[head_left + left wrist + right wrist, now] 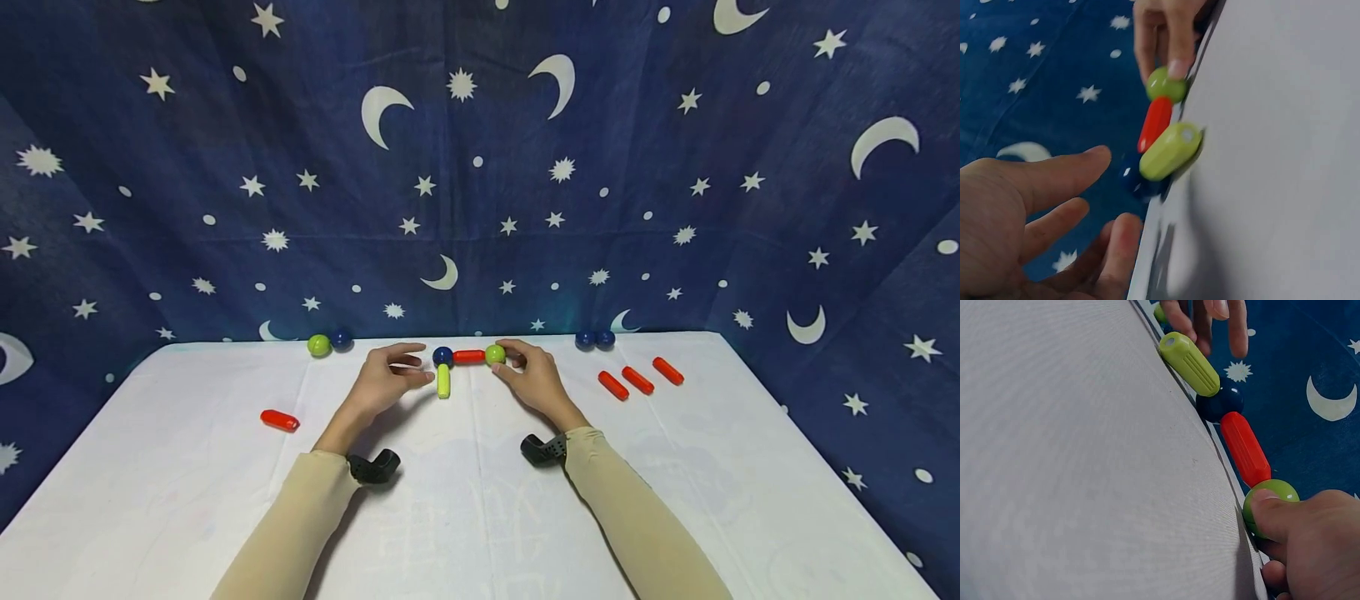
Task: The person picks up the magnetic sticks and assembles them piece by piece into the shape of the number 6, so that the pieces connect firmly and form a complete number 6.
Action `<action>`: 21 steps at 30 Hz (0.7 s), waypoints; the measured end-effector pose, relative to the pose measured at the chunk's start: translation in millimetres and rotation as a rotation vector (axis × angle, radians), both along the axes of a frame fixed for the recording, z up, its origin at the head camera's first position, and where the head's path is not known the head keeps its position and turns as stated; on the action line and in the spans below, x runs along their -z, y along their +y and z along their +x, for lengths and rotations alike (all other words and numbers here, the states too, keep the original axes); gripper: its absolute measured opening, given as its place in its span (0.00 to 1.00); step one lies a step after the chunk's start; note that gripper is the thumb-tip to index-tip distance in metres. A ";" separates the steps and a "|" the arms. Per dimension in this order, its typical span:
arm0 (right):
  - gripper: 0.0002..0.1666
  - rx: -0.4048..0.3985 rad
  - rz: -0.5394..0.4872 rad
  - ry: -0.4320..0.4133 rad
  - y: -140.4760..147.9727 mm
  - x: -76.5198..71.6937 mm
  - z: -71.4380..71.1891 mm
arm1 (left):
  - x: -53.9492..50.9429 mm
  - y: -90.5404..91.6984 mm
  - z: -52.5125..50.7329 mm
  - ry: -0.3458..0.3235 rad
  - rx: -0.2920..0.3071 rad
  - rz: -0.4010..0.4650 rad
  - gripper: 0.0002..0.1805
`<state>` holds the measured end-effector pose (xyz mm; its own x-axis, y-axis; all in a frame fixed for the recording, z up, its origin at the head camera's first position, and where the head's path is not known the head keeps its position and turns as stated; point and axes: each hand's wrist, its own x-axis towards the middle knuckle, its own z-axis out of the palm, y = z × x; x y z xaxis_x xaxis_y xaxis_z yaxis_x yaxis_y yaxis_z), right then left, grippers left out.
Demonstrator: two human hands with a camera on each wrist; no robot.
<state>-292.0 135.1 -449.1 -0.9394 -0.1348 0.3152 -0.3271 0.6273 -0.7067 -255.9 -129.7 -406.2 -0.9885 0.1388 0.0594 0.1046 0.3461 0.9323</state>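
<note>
A small chain lies near the table's far edge: a blue ball [442, 356], a red rod [469, 357] running right from it, a green ball [495, 354] at the rod's other end, and a yellow-green rod [444, 382] pointing from the blue ball toward me. My right hand [536, 379] pinches the green ball between thumb and fingers, plain in the right wrist view. Just left of the blue ball, my left hand [382, 379] has its fingers spread and holds nothing. The left wrist view shows a gap between this hand and the chain.
At the back left sit a green ball [318, 346] and a blue ball [341, 339]. A red rod [280, 420] lies on the left. Two blue balls [595, 340] stand at the back right, with three red rods [637, 380] before them. A starry cloth [480, 208] hangs behind.
</note>
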 end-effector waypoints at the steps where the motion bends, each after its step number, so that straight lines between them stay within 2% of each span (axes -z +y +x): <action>1: 0.25 0.000 0.001 0.002 0.1 -0.2 -0.1 | -1.2 -3.3 -0.5 0.006 -0.024 0.000 0.30; 5: 0.25 0.001 0.000 -0.005 0.4 -0.9 -0.2 | -3.2 -19.1 -3.3 0.039 -0.144 0.013 0.29; 11: 0.26 0.002 0.000 -0.019 0.0 -1.5 0.6 | -0.6 -47.7 -7.5 0.113 -0.353 0.053 0.26; 17: 0.26 -0.002 -0.006 -0.019 -0.1 -1.0 0.3 | 3.1 -73.6 -7.9 0.174 -0.565 0.034 0.26; 21: 0.25 -0.003 -0.007 -0.016 0.3 -0.5 -0.2 | 6.8 -84.7 -8.2 0.167 -0.662 -0.004 0.28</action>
